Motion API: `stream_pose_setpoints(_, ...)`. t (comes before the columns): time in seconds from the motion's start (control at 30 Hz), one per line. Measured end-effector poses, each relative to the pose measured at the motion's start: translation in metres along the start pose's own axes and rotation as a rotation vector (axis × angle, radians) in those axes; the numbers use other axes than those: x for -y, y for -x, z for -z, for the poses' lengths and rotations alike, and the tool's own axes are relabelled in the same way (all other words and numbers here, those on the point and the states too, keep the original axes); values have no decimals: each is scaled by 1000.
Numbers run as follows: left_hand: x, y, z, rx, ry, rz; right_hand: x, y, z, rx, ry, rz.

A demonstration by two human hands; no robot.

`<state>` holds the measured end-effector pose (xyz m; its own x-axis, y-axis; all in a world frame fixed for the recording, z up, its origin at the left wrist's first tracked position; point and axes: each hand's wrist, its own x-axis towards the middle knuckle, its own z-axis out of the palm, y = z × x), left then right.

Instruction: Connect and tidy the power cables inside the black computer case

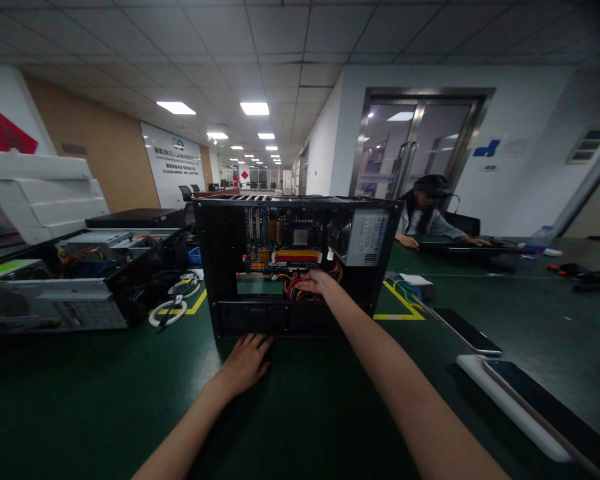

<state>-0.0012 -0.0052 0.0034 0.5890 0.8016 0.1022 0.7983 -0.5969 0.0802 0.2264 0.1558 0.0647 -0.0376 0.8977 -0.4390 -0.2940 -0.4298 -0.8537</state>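
A black computer case [253, 319] stands upright on the green table, its open side facing me. Inside show a motherboard [300, 235] and, at upper right, a power supply [369, 238] with a pale label. My right hand [316, 283] reaches into the lower part of the case. Its fingers close on a bundle of coloured power cables [291, 288], partly hidden behind the hand. Flat on the table lies my left hand [249, 360], fingers apart, with their tips at the bottom front edge of the case.
Left stands another opened computer case [80, 293], near coiled white cables [167, 312]. Phones [465, 330] and a white slab-like object [513, 407] lie at right. Behind them a person [433, 217] sits with hands at a dark flat object [460, 247]. Yellow tape [400, 316] marks the table.
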Motion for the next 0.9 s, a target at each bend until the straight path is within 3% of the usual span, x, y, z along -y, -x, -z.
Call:
stream_pose_setpoints(0.57, 1, 0, -1, 6, 11, 10, 1, 7, -1, 0, -27, -8)
stream_pose_setpoints(0.7, 2, 0, -3, -10, 4, 5, -1, 13, -5, 78, 99, 17)
stream_pose_setpoints(0.9, 3, -1, -4, 8, 15, 10, -5, 15, -7, 80, 264, 87)
